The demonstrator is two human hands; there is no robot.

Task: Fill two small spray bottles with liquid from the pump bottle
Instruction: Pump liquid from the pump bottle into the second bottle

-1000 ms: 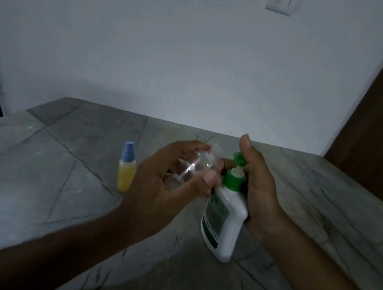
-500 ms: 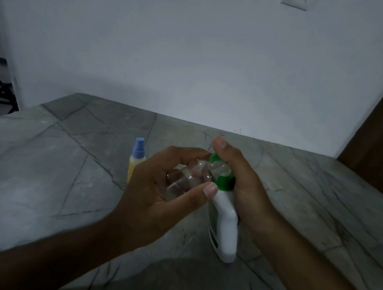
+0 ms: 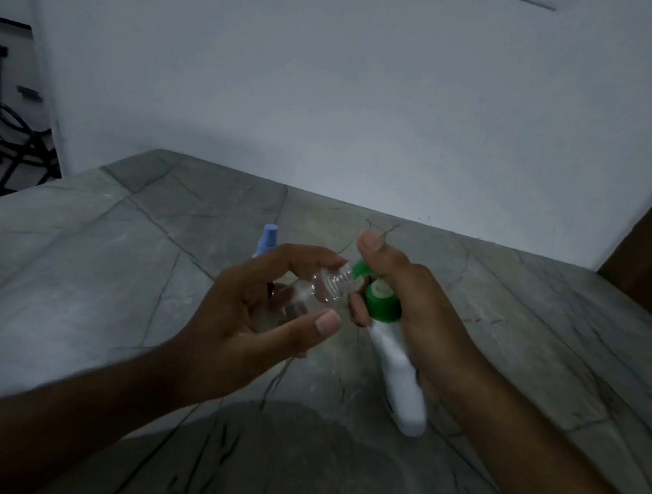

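grey stone counter (image 3: 83,268); left hand (image 3: 250,318) hides, seemingly, blue-capped bottle (image 3: 269,237).

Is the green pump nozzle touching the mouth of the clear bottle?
Touching, it seems: the head view shows the green nozzle tip meeting the threaded mouth of the clear bottle, no gap visible.

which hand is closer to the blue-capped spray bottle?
Left. The left hand sits just in front of the blue-capped spray bottle, partly hiding it; the right hand is farther right, gripping the pump bottle.
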